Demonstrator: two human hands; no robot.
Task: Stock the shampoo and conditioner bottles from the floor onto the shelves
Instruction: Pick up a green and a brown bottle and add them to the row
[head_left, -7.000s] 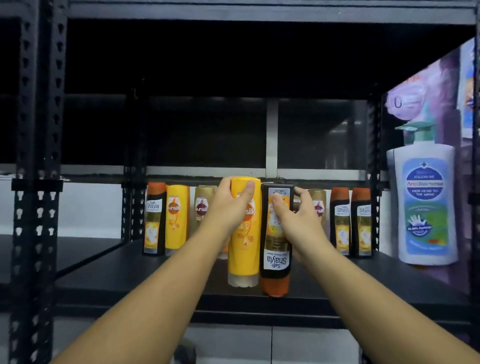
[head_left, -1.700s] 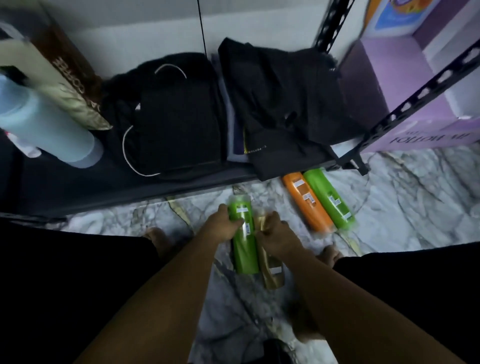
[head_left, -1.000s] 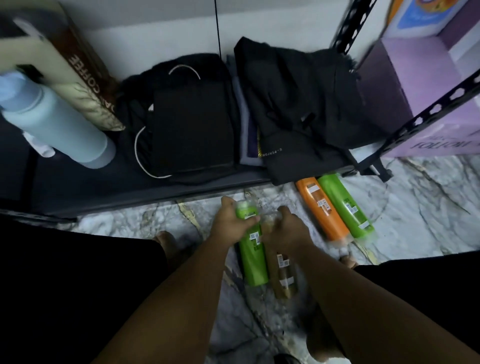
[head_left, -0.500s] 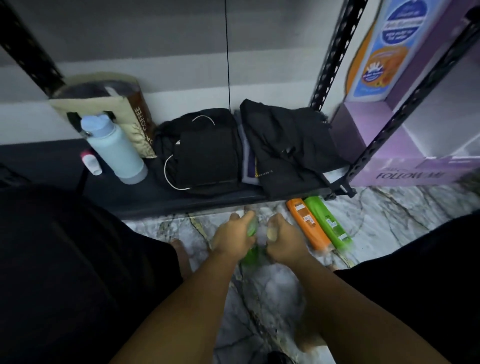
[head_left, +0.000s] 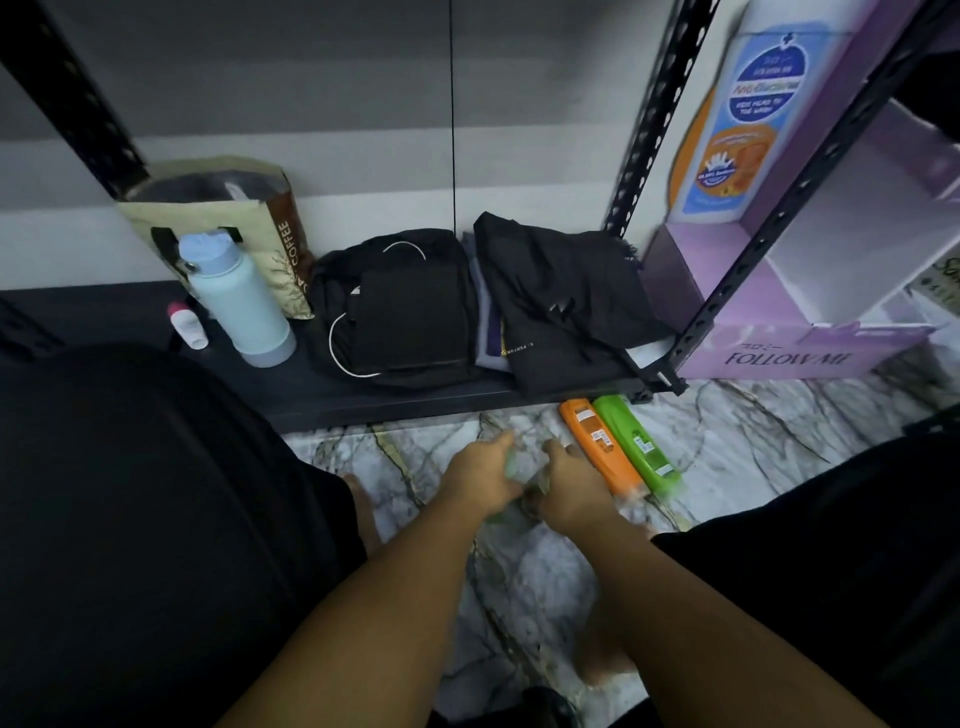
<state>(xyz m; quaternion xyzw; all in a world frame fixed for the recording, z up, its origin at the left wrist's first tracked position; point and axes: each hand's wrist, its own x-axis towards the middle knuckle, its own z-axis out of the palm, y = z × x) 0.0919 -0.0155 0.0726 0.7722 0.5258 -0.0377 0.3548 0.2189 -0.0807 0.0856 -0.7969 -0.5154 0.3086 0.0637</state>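
On the low dark shelf at the left stand a small pink-capped white roll-on and a pale blue insulated flask, in front of a tan paper coffee bag. Folded black clothes lie further right. Above the veined marble floor the left hand has its fingers clamped round a blurred green plastic bottle. Just beside it, the right hand grips a second blurred bottle of unclear colour. An orange shampoo bottle and a bright green shampoo bottle lie touching on the floor, near a purple cardboard display.
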